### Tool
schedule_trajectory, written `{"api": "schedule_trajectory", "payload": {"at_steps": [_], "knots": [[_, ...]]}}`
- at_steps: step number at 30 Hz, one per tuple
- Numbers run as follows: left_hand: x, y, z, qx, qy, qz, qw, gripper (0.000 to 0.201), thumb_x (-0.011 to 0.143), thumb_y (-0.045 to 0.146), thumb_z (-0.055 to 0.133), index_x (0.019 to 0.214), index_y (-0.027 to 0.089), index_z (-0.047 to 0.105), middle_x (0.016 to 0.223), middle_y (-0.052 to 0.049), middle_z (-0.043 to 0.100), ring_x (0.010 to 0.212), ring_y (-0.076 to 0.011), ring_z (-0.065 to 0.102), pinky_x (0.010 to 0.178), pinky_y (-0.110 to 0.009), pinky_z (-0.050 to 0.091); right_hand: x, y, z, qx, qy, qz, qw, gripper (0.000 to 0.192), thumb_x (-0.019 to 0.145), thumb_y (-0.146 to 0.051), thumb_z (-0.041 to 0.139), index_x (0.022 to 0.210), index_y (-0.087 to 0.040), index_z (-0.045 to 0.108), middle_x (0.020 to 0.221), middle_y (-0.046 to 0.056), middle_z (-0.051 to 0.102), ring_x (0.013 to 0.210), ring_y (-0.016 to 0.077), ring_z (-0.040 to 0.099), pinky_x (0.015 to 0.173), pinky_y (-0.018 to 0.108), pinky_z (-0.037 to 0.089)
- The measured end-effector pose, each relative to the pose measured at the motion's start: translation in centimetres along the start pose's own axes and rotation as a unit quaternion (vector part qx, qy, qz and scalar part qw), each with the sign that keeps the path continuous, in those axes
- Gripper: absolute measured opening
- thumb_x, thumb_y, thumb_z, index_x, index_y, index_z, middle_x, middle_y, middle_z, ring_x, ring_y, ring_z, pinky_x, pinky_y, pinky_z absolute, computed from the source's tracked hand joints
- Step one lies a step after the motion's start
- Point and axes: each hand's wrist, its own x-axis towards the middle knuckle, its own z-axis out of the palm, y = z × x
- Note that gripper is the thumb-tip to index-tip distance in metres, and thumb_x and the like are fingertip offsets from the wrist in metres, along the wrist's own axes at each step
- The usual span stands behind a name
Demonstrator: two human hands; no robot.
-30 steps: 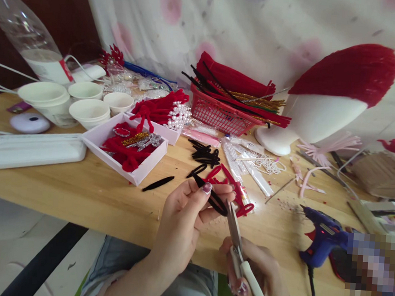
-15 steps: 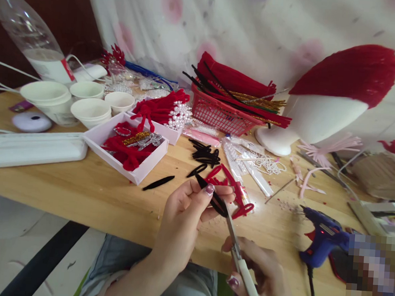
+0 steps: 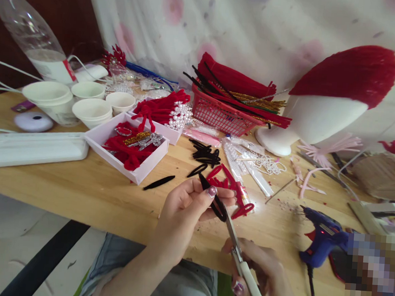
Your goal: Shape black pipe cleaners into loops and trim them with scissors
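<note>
Between the thumb and fingers of my left hand [image 3: 188, 210] is a black chenille stem [image 3: 218, 208], bent into a narrow loop at its lower end. My right hand [image 3: 263, 270] is closed around the pale handles of a pair of scissors [image 3: 234, 241]. Their blade tips touch or nearly touch the loop's lower end. Just beyond the left hand lie a pile of black chenille pieces [image 3: 206, 154], a black loop [image 3: 197, 169] and a straight pointed black piece [image 3: 159, 182]. Red chenille loops [image 3: 243, 210] rest behind the fingers.
White boxes [image 3: 138, 176] with red chenille pieces stand left of centre, near paper cups [image 3: 92, 110] and a bottle [image 3: 47, 65]. A red basket [image 3: 220, 115] of stems is behind. A blue glue gun [image 3: 325, 236] lies right, below a white foam head [image 3: 321, 116].
The left hand and the black chenille stem have shifted very slightly right and down. The scissors stay at the stem's lower end.
</note>
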Motion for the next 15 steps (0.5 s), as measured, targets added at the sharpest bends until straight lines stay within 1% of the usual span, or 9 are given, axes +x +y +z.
{"api": "schedule_trajectory", "payload": {"at_steps": [4, 6, 9, 11, 12, 14, 15], "knots": [[0.0, 0.0, 0.1, 0.013, 0.006, -0.002, 1.0, 0.01, 0.084, 0.023, 0.071, 0.083, 0.014, 0.066, 0.088, -0.01, 0.08, 0.082, -0.0219, 0.077, 0.074, -0.031, 0.062, 0.4, -1.0, -0.1, -0.028, 0.018, -0.002, 0.999, 0.056, 0.08, -0.072, 0.064, 0.093, -0.019, 0.076, 0.062, 0.001, 0.062, 0.055, 0.0167, 0.054, 0.056, 0.027, 0.042], [0.0, 0.0, -0.1, 0.02, 0.004, -0.001, 1.0, 0.01, 0.083, 0.023, 0.071, 0.083, 0.014, 0.066, 0.088, -0.01, 0.08, 0.081, -0.022, 0.077, 0.074, -0.032, 0.062, 0.7, -1.3, -0.2, -0.031, 0.011, -0.001, 0.999, 0.056, 0.078, -0.073, 0.065, 0.086, -0.019, 0.075, 0.059, 0.001, 0.061, 0.053, 0.0167, 0.052, 0.053, 0.027, 0.041], [0.0, 0.0, -0.4, 0.022, 0.001, -0.007, 1.0, 0.009, 0.085, 0.022, 0.07, 0.082, 0.015, 0.065, 0.088, -0.009, 0.08, 0.083, -0.0212, 0.077, 0.072, -0.028, 0.06, 1.0, -1.4, -0.2, -0.029, -0.012, -0.004, 1.0, 0.056, 0.078, -0.074, 0.064, 0.081, -0.019, 0.074, 0.057, 0.001, 0.059, 0.05, 0.0156, 0.049, 0.05, 0.026, 0.04], [0.2, 0.2, -0.6, 0.017, -0.009, -0.013, 1.0, 0.01, 0.086, 0.023, 0.068, 0.084, 0.014, 0.065, 0.088, -0.01, 0.08, 0.086, -0.0213, 0.077, 0.072, -0.026, 0.059, 1.2, -1.3, -0.4, -0.031, -0.024, -0.005, 0.999, 0.062, 0.078, -0.078, 0.059, 0.084, -0.019, 0.075, 0.056, 0.002, 0.06, 0.051, 0.0167, 0.053, 0.05, 0.026, 0.043], [0.3, 0.4, -0.7, 0.015, -0.015, -0.017, 1.0, 0.01, 0.087, 0.024, 0.067, 0.085, 0.014, 0.064, 0.088, -0.01, 0.08, 0.087, -0.0214, 0.077, 0.071, -0.026, 0.059, 1.2, -1.2, -0.5, -0.034, -0.025, -0.01, 0.999, 0.065, 0.078, -0.08, 0.058, 0.088, -0.019, 0.076, 0.058, 0.003, 0.063, 0.053, 0.018, 0.056, 0.051, 0.026, 0.045], [0.7, 1.1, -0.8, 0.018, -0.027, -0.027, 0.999, 0.01, 0.089, 0.024, 0.065, 0.087, 0.014, 0.063, 0.088, -0.01, 0.08, 0.085, -0.0214, 0.077, 0.068, -0.025, 0.058, 1.0, -1.0, -1.0, -0.046, -0.015, -0.03, 0.998, 0.069, 0.076, -0.082, 0.058, 0.093, -0.018, 0.077, 0.066, 0.007, 0.07, 0.058, 0.0217, 0.064, 0.053, 0.028, 0.051], [1.0, 1.4, -0.7, 0.026, -0.036, -0.032, 0.998, 0.009, 0.089, 0.023, 0.064, 0.086, 0.014, 0.062, 0.087, -0.01, 0.08, 0.083, -0.0211, 0.077, 0.067, -0.025, 0.058, 0.9, -0.8, -1.2, -0.053, -0.009, -0.043, 0.998, 0.067, 0.076, -0.081, 0.059, 0.094, -0.018, 0.078, 0.07, 0.009, 0.073, 0.06, 0.0233, 0.067, 0.053, 0.029, 0.054]]}}
